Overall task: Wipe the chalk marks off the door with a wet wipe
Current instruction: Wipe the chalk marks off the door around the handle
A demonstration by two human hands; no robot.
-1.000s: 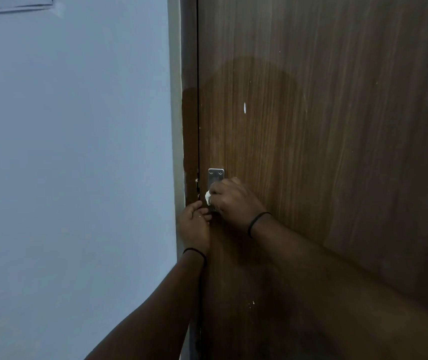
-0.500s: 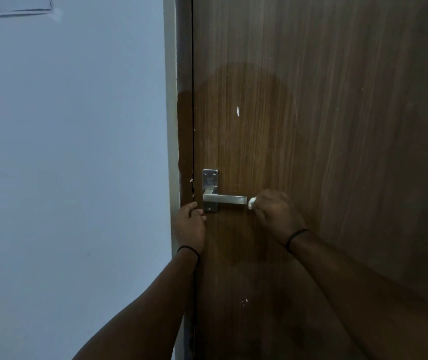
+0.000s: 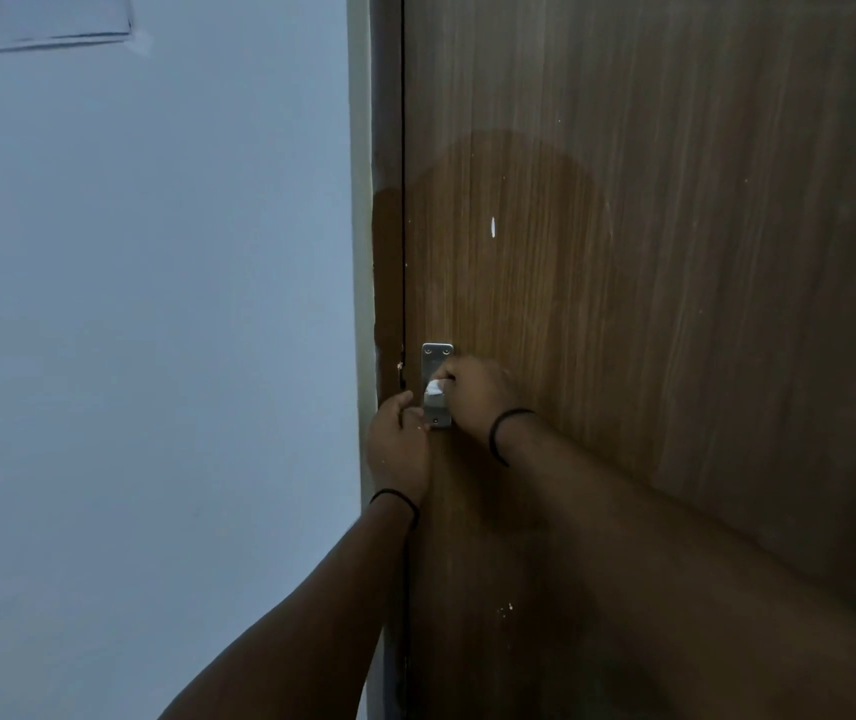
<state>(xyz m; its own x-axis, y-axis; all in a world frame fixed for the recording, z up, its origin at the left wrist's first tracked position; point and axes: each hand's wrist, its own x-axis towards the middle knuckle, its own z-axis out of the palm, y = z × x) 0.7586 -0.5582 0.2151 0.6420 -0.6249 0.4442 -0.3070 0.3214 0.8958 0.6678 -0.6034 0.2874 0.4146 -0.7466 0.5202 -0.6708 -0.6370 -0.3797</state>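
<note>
A brown wood-grain door (image 3: 675, 304) fills the right half of the view, with a darker damp-looking patch around its middle. A small white mark (image 3: 492, 226) shows on that patch, and tiny white specks (image 3: 506, 609) lie lower down. My right hand (image 3: 472, 392) is shut on a white wet wipe (image 3: 434, 388) and presses it against the metal handle plate (image 3: 437, 356), hiding the lever. My left hand (image 3: 398, 444) grips the door's edge just below and left of the plate.
The brown door frame (image 3: 386, 252) runs down beside the door's left edge. A pale blue wall (image 3: 155, 356) fills the left half, with a flat rectangular panel (image 3: 46, 23) at its top left corner.
My right hand has slid the wipe left along the handle lever, from its free end back onto the plate, covering the lever again. My left hand has stayed on the door edge.
</note>
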